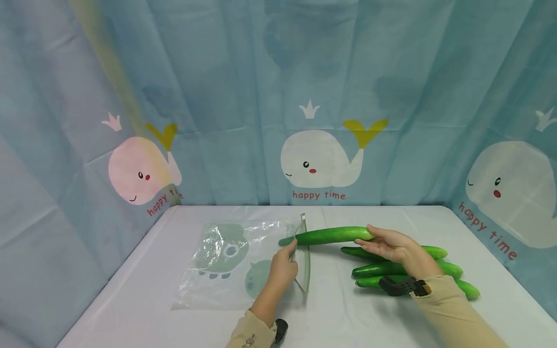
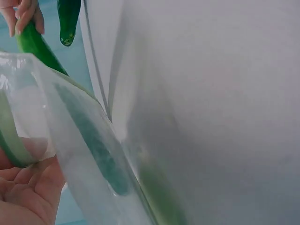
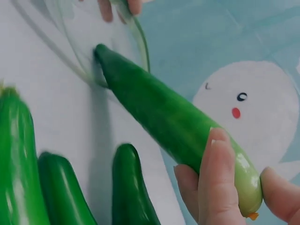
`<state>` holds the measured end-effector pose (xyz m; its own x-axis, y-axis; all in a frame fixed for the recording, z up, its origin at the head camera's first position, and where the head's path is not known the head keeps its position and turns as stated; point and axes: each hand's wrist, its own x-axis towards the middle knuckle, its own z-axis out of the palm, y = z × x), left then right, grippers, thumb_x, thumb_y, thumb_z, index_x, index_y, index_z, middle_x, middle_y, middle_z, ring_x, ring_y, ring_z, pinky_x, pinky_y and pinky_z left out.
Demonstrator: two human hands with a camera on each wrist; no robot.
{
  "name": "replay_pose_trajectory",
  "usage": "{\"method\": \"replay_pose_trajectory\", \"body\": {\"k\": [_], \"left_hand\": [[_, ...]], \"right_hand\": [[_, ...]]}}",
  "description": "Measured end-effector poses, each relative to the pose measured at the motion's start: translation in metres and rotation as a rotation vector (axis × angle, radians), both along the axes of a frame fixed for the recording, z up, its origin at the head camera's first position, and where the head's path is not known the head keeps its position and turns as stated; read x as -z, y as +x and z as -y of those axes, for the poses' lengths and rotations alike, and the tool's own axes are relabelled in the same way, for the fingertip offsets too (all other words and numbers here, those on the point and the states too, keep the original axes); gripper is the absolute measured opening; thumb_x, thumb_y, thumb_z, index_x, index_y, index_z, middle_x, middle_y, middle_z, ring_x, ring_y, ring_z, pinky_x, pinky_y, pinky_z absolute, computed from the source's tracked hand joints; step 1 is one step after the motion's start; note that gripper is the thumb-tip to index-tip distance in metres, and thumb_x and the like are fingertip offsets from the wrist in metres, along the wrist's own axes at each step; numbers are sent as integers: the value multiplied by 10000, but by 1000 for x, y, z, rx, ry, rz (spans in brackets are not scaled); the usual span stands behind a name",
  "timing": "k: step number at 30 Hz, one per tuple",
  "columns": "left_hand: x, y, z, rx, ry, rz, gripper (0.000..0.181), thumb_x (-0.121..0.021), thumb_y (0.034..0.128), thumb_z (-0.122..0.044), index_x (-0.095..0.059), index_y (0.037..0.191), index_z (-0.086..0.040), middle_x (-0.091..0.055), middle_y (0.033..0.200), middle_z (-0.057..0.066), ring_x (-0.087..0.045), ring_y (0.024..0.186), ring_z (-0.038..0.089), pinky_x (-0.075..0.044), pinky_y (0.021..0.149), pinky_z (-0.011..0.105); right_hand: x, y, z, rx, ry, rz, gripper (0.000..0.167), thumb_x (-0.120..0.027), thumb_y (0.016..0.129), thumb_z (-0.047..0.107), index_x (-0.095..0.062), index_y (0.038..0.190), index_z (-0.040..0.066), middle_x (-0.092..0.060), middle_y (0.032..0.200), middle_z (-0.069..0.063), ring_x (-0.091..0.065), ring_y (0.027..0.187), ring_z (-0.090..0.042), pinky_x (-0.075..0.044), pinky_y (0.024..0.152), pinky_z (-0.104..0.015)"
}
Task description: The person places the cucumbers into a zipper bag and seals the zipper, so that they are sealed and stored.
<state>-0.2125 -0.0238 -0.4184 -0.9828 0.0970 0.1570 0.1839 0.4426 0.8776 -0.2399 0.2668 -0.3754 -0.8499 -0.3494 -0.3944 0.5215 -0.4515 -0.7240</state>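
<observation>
A clear zip bag (image 1: pixel 217 251) with green cartoon prints lies on the left half of the white table, its mouth facing right. My left hand (image 1: pixel 284 267) pinches the rim of that mouth and holds it apart; the left wrist view shows the thumb and fingers at the green-edged rim (image 2: pixel 14 150). My right hand (image 1: pixel 389 245) grips a green cucumber (image 1: pixel 332 236) by its pale end. The cucumber's dark end reaches through the mouth into the bag, seen through the plastic in the left wrist view. Several more cucumbers (image 1: pixel 383 268) lie beneath the right forearm.
The white table (image 1: pixel 330 309) ends at a blue curtain (image 1: pixel 235 159) printed with whales, which also hangs along both sides. The loose cucumbers lie side by side on the right, close under my right wrist with its black strap (image 1: pixel 398 286).
</observation>
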Motion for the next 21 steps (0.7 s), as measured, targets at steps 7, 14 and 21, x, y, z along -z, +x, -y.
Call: {"method": "replay_pose_trajectory", "body": {"k": [7, 14, 21], "left_hand": [[-2, 3, 0, 2, 6, -18, 639, -443, 719, 231, -507, 1340, 96, -516, 1350, 259, -460, 1262, 440, -366, 1033, 535], [0, 5, 1, -3, 20, 9, 618, -478, 747, 216, -514, 1347, 72, -516, 1354, 251, -457, 1266, 442, -364, 1033, 541], [-2, 6, 2, 8, 49, 15, 612, -469, 764, 210, -510, 1357, 63, -506, 1366, 254, -438, 1283, 441, -357, 1037, 548]], "right_hand": [[7, -4, 17, 22, -94, 49, 235, -400, 1045, 191, -477, 1072, -30, -654, 953, -261, -694, 886, -300, -517, 906, -344], [11, -5, 33, 36, -124, 71, 301, -375, 1044, 234, -452, 1078, -55, -658, 935, -280, -696, 873, -316, -509, 919, -367], [14, -7, 49, 76, -163, 102, 360, -330, 1050, 226, -358, 1211, -95, -626, 922, -302, -684, 845, -345, -416, 1022, -395]]}}
